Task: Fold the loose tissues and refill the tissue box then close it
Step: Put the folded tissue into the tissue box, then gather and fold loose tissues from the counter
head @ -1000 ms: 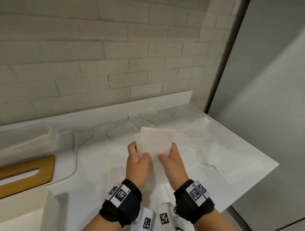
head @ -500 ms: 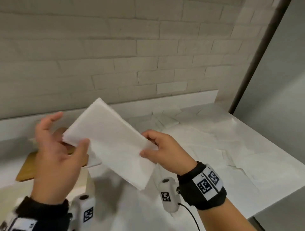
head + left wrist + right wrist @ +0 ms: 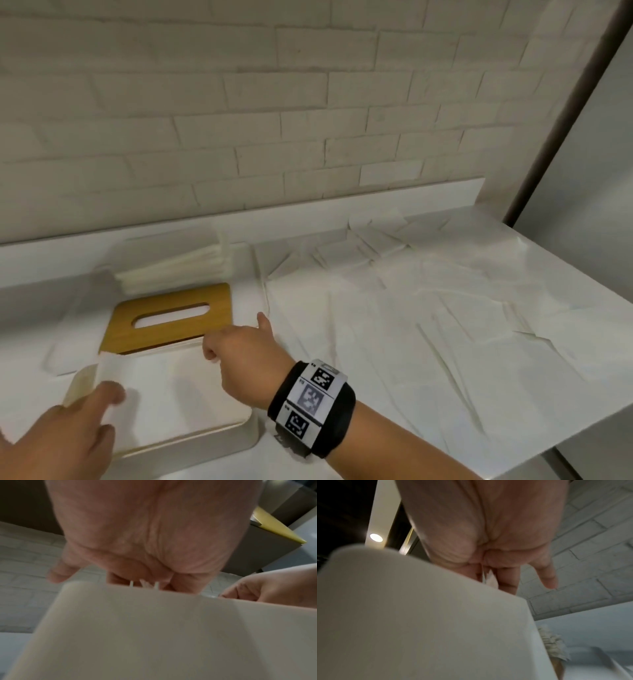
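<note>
A cream tissue box (image 3: 219, 437) stands open at the lower left of the counter, and a folded white tissue (image 3: 168, 390) lies across its top. My left hand (image 3: 102, 401) grips the tissue's left end. At the far right corner my right hand (image 3: 219, 349) pinches the other end with curled fingers. White tissue edges show between the fingers of my left hand (image 3: 145, 584) and my right hand (image 3: 489, 580) above the box wall (image 3: 154, 628). The wooden slotted lid (image 3: 171, 318) lies flat just behind the box.
A stack of folded tissues (image 3: 178, 267) sits behind the lid by the wall. Several loose tissues (image 3: 428, 308) cover the counter to the right. The counter edge (image 3: 513, 421) drops off at the right front, and a brick wall rises behind.
Both hands carried the folded tissue from the loose pile leftward and down onto the open box. The view swung left with them.
</note>
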Demonstrator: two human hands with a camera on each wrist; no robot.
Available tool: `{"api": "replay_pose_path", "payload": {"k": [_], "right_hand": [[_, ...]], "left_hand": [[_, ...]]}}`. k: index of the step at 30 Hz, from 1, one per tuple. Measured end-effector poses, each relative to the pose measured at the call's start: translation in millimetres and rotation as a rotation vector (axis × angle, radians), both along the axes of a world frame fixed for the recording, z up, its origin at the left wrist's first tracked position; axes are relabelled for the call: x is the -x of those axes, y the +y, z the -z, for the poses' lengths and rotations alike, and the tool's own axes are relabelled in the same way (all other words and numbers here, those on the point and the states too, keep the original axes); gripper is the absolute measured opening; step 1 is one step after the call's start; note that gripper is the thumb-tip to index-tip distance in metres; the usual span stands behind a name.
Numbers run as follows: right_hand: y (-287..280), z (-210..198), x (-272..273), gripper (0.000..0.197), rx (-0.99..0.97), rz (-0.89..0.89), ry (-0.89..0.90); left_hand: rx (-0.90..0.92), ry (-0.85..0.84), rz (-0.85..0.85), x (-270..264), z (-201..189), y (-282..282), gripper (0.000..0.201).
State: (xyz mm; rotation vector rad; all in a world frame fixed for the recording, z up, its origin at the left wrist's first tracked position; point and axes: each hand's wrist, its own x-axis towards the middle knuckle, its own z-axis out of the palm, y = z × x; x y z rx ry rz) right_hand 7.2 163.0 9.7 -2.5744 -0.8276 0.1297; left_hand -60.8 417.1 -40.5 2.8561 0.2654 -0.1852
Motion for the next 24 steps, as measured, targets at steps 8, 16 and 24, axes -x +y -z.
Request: {"api": "replay_pose_path", "payload": {"k": [8, 16, 24], "right_hand": [[-34, -15, -18, 0.025, -0.382, -0.009, 0.068], [-101, 31, -117, 0.055, 0.416, 0.675, 0.339], [-99, 44, -131, 0.055, 0.325, 0.698, 0.449]], "left_hand": [[-0.262, 0.033, 0.138, -2, 15, 15, 0.023], [-0.327, 0.447, 0.2, -10, -30, -44, 0.06], [-0.13, 0.072, 0.221, 9, -58, -53, 0.069]]}}
